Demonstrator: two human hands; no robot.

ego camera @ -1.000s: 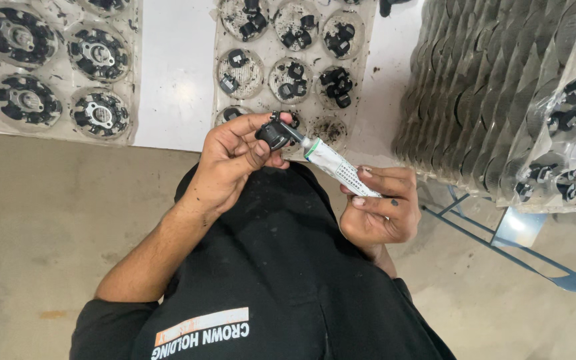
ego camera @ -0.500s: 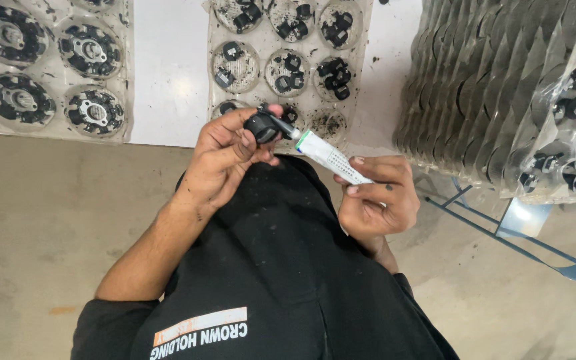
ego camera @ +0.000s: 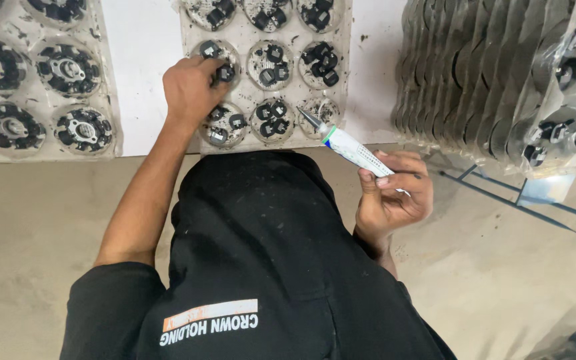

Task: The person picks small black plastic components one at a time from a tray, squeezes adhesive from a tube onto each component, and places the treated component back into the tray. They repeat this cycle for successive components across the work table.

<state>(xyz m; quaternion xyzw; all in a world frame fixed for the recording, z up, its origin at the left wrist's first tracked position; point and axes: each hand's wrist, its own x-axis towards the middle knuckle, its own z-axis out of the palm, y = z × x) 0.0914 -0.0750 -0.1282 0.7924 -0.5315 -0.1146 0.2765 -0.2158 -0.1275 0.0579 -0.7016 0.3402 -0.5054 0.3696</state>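
Moved from the tube's nozzle, left hand [ego camera: 191, 87] now pinches a small black part [ego camera: 225, 73] over the tray [ego camera: 268, 87], while right hand [ego camera: 395, 193] grips the white tube [ego camera: 355, 150] well apart.

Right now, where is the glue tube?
In the head view, the white tube is in the right hand, right of centre, its nozzle pointing toward the near edge of the clear parts tray.

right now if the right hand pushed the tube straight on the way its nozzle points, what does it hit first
Probably the clear plastic tray: the right hand aims the white tube up-left, nozzle tip just over the near-right pocket. Height above it is unclear.
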